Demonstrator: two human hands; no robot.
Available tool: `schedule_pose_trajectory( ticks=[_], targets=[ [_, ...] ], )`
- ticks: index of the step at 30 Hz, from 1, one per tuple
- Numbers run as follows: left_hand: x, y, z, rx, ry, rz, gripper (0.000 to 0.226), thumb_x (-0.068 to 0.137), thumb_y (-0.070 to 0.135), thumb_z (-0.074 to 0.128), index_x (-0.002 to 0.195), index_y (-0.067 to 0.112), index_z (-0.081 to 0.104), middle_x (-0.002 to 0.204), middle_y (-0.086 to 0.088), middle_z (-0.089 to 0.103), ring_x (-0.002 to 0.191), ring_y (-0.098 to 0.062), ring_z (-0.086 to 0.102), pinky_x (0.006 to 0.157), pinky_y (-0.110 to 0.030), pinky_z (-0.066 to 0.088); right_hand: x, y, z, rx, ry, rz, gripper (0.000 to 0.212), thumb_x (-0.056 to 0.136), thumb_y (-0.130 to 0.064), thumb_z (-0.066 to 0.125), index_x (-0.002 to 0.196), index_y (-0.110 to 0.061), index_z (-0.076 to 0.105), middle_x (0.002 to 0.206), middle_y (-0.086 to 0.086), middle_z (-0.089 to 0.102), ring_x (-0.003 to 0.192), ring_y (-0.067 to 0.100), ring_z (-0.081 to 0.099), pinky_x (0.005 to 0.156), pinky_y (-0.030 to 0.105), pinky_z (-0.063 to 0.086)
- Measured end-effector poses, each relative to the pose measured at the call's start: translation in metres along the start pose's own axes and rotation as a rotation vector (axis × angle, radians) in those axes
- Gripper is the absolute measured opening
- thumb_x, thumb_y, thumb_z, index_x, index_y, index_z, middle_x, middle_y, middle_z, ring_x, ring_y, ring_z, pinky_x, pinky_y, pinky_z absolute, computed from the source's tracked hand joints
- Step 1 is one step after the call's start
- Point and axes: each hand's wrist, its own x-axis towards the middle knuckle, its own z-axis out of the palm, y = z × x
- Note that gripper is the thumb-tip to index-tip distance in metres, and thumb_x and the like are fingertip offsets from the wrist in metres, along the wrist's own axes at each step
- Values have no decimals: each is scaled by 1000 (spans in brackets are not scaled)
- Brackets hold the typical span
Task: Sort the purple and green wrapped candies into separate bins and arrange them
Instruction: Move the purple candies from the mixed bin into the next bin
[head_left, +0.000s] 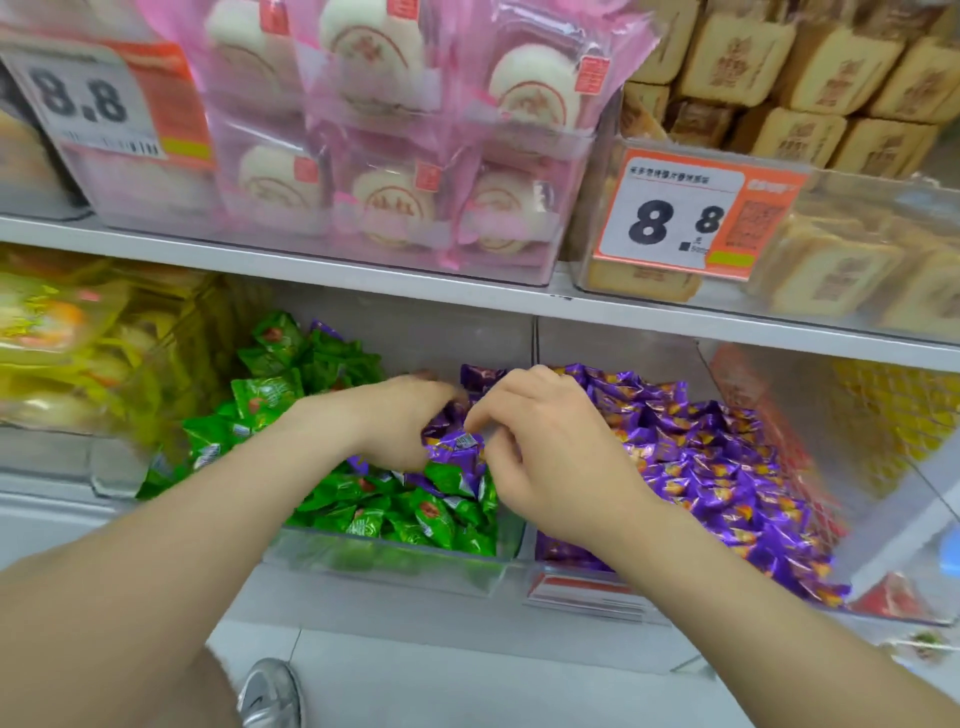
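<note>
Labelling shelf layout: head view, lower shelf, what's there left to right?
Yellow packs → green candies → left hand, gripping a purple clump → right hand, pinching that clump → purple candies → netted yellow packs.

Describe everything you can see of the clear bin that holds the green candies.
The bin is a clear, hard-looking plastic box, open on top, with a low front wall. It is heaped with green candies, with a few purple candies mixed in at its right side. The left hand and right hand reach into it and grip those purple ones. A second bin, full of purple candies, stands right beside it on the right.
</note>
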Motion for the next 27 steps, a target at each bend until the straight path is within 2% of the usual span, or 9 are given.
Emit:
schedule_pose_trajectory(
  ticks=[2, 4, 6, 8, 11, 13, 19, 23, 27],
  targets=[
    [6, -3, 0, 21, -38, 13, 55, 78, 12, 72, 103, 48, 39, 115, 3, 58, 98, -18, 52, 81, -29, 44, 4, 1, 2, -17, -6, 29, 27, 85, -22, 50, 96, -26, 74, 96, -8, 67, 92, 21, 58, 84, 45, 45],
    [9, -12, 0, 52, -125, 18, 54, 81, 17, 77, 122, 44, 54, 128, 3, 61, 110, -21, 58, 87, -28, 47, 6, 2, 4, -10, 5, 48, 26, 85, -23, 51, 95, -28, 75, 96, -11, 68, 90, 19, 60, 85, 45, 44],
    [11, -21, 2, 64, -177, 37, 71, 83, 23, 82, 145, 38, 50, 137, 3, 58, 123, -22, 58, 93, -27, 46, 6, 2, 5, 14, 27, 53, 24, 84, -23, 51, 91, -28, 74, 93, -11, 69, 87, 17, 59, 83, 44, 44],
    [14, -25, 6, 46, -170, 65, 78, 84, 28, 84, 151, 37, 46, 143, 3, 55, 128, -21, 55, 94, -24, 42, 4, 4, 6, 32, 54, 46, 23, 84, -22, 52, 88, -28, 74, 89, -11, 68, 84, 15, 57, 82, 44, 44],
    [20, -32, 13, 44, -85, 53, 76, 81, 39, 88, 148, 34, 53, 137, 2, 56, 124, -21, 55, 94, -23, 42, 2, 5, 5, 60, 94, 32, 20, 83, -17, 55, 85, -26, 74, 82, -13, 64, 80, 14, 57, 81, 44, 45],
    [19, -34, 12, 32, -32, 34, 66, 80, 44, 87, 139, 35, 60, 129, 2, 58, 116, -20, 56, 97, -31, 48, 1, 5, 4, 72, 108, 25, 19, 83, -15, 58, 85, -25, 74, 80, -14, 62, 80, 13, 56, 82, 43, 45],
    [11, -31, 14, 26, 21, 22, 37, 98, 25, 67, 133, 19, 60, 125, -4, 64, 102, -20, 54, 87, -31, 44, -1, 4, 2, 71, 97, 29, 19, 84, -15, 59, 87, -26, 74, 82, -14, 65, 81, 11, 57, 84, 42, 45],
    [12, -33, 20, -43, -24, -46, 58, 99, 28, 58, 155, 23, 44, 149, -7, 57, 135, -29, 53, 108, -37, 46, -1, 3, 2, 56, 80, 37, 20, 84, -17, 58, 86, -28, 74, 83, -14, 66, 82, 12, 57, 85, 41, 44],
    [17, -26, 24, -29, -26, -78, 65, 103, 45, 60, 161, 33, 33, 159, 0, 47, 147, -32, 41, 118, -51, 36, -1, 3, 2, 49, 59, 46, 22, 84, -20, 54, 87, -29, 74, 83, -14, 65, 84, 11, 57, 87, 40, 44]
  ],
)
